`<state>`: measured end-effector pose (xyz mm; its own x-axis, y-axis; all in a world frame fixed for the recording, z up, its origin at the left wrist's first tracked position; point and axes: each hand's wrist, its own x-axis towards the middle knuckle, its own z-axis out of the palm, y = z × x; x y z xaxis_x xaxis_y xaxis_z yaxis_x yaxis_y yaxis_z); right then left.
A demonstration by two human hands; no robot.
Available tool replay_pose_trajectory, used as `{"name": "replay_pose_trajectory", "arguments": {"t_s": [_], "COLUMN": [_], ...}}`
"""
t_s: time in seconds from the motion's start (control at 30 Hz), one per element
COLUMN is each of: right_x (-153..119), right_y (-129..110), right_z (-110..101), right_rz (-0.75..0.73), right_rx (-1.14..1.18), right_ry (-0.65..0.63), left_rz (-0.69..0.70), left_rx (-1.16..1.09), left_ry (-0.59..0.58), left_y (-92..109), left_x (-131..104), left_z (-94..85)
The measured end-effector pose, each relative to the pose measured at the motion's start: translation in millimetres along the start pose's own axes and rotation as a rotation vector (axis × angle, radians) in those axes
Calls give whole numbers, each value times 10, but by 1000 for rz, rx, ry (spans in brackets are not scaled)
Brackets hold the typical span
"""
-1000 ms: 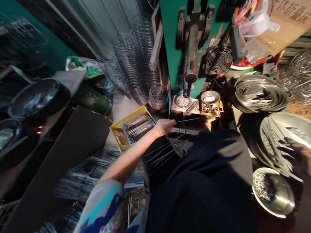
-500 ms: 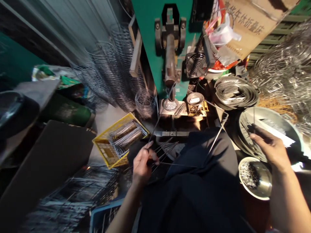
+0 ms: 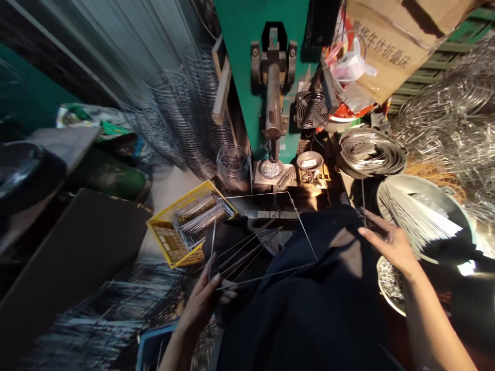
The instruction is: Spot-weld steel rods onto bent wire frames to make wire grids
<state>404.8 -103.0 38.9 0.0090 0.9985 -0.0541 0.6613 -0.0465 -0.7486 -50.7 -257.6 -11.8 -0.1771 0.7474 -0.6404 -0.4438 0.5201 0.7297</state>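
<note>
A bent wire frame (image 3: 303, 221), roughly four-sided, spans the space over my dark-clad lap. My left hand (image 3: 211, 291) holds it at its lower left corner, thumb and fingers pinched on the wire. On the right, my right hand (image 3: 382, 239) has a thin upright metal strip (image 3: 363, 193) between thumb and forefinger, beside the round tub of strips (image 3: 425, 216). Several loose wires (image 3: 251, 247) lie across my lap under the frame. Ahead stands the green machine (image 3: 247, 62) with its dark press arm (image 3: 274, 103); a small dish of metal bits (image 3: 271, 169) sits below it.
A yellow basket of wire pieces (image 3: 164, 242) stands left of my lap. Coiled strips (image 3: 371, 152) and a metal bowl of small parts (image 3: 390, 281) are at the right. Wire stacks (image 3: 104, 309) fill the lower left, beside a blue crate (image 3: 154, 332).
The wire frame has turned and now lies farther left. My left hand has moved down and left. My right hand has moved left from over the tub, carrying the strip.
</note>
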Motion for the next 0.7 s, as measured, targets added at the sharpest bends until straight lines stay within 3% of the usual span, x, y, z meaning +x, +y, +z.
{"name": "replay_pose_trajectory", "arguments": {"t_s": [0.17, 0.4, 0.57, 0.7], "right_x": [-99, -235, -330, -341], "right_y": [-194, -353, -504, -570], "right_z": [-99, -222, -6, 272], "right_rz": [-70, -345, -595, -659], "right_rx": [45, -10, -171, -243], "right_ry": [5, 19, -113, -232], "left_rz": [83, 45, 32, 15], "left_rx": [-92, -139, -93, -84], "left_ry": [80, -88, -153, -165], "left_y": [36, 9, 2, 30], "left_x": [-65, -16, 52, 75], "left_z": [-148, 162, 369, 466]}}
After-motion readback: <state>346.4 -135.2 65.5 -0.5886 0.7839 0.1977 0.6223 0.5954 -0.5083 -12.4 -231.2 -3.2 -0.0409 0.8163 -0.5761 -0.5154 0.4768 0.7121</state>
